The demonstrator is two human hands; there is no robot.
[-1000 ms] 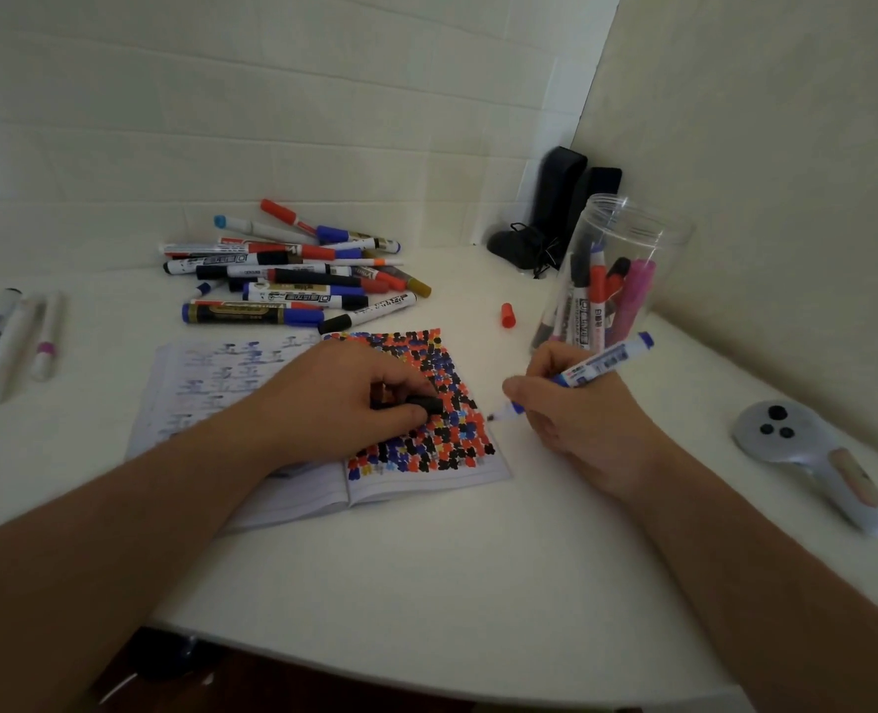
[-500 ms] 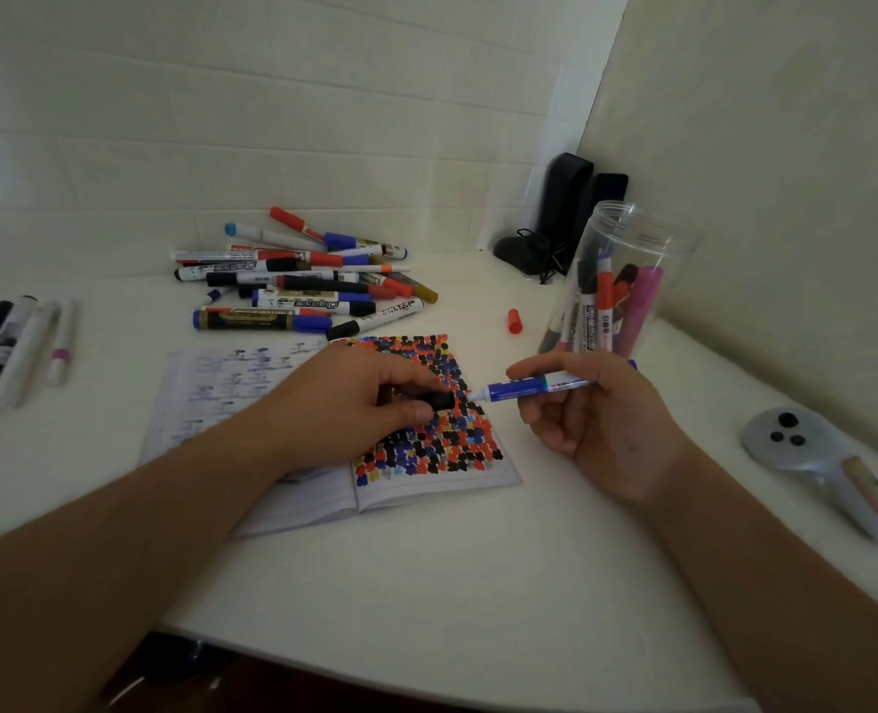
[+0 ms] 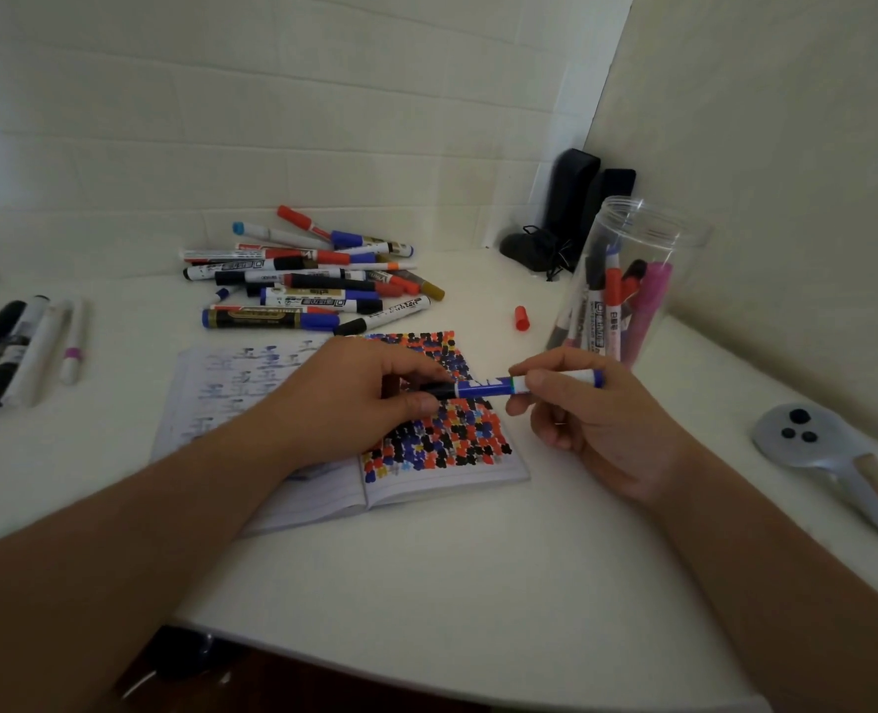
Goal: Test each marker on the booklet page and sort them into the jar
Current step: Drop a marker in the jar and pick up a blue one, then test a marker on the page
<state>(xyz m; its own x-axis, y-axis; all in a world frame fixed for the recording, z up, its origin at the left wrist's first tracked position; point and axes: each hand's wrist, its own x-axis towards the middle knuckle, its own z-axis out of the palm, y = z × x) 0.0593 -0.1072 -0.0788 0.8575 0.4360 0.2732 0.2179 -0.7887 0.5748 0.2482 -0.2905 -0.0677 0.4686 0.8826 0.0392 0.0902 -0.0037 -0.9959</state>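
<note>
Marker (image 3: 508, 387) lay level between your hands, right hand (image 3: 581, 403) pinching its barrel, left hand (image 3: 370, 393) pinching the black cap (image 3: 439, 391) onto its tip, jar (image 3: 632, 280) just beyond your right grip.

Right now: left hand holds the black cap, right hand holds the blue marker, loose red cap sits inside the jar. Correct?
Not quite. In the head view the loose red cap lies on the table, left of the jar. The left hand holds the black cap and the right hand the blue marker.

Two bare forearms, no sleeves in view, left hand (image 3: 359, 398) and right hand (image 3: 588, 419) both ungloved, fingers (image 3: 539, 403) with short trimmed nails, wrists behind the fingers bare, no watch or rings seen
</note>
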